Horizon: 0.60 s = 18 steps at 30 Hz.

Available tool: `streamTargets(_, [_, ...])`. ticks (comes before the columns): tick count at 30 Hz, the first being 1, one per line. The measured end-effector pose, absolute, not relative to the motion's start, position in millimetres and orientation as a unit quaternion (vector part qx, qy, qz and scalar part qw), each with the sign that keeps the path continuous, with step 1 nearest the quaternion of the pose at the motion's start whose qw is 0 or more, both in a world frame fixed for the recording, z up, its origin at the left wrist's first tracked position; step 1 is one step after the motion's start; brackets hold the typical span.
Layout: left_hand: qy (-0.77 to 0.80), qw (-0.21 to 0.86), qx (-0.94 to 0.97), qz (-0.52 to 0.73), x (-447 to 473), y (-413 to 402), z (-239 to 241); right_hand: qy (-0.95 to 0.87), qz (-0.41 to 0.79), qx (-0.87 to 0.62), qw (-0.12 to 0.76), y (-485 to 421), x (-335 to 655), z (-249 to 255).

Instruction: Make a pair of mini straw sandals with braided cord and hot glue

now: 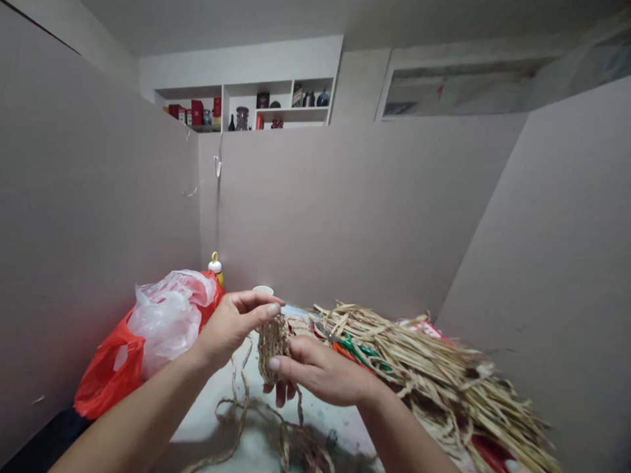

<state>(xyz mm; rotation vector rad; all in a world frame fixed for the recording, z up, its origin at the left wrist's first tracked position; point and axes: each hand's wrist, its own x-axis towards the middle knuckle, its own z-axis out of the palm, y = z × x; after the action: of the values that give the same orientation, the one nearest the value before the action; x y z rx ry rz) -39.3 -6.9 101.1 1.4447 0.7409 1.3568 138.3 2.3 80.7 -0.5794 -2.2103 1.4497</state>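
Note:
Between my two hands is a small woven piece of twisted straw cord (272, 348), held upright above the table. My left hand (241, 322) pinches its top edge with thumb and fingertips. Lower down, my right hand (315, 368) grips the side, thumb in front and fingers behind. Loose straw cord (241, 420) trails below the piece and curls over the white tabletop (207, 401). Just beyond the right hand lie scissors with green handles (362, 351) and an orange-handled tool (348, 353), partly covered by straw.
A large heap of dry straw strips (434, 368) spreads over the right side. Red and clear plastic bags (167, 322) are piled at left, with a yellow-and-white bottle (215, 268) behind. A white cup (263, 290) stands near the wall; shelves (276, 118) hold ornaments above.

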Motion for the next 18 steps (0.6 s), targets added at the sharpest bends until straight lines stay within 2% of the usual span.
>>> streamTargets(3, [0.328,0.475,0.592,0.562,-41.2,-9.9,105.9,-0.784,0.546,-0.208,0.211,2.3,140.2,82.1])
streamTargets(8, [0.318,0.436,0.579,0.611,-39.7,-14.0,109.9,-0.753,0.566,-0.219,0.253,2.8,143.6,83.9])
streamTargets(18, [0.312,0.397,0.620,0.601,-48.5,-12.7,113.0,-0.775,0.517,-0.223,0.288,0.5,145.8,87.6])
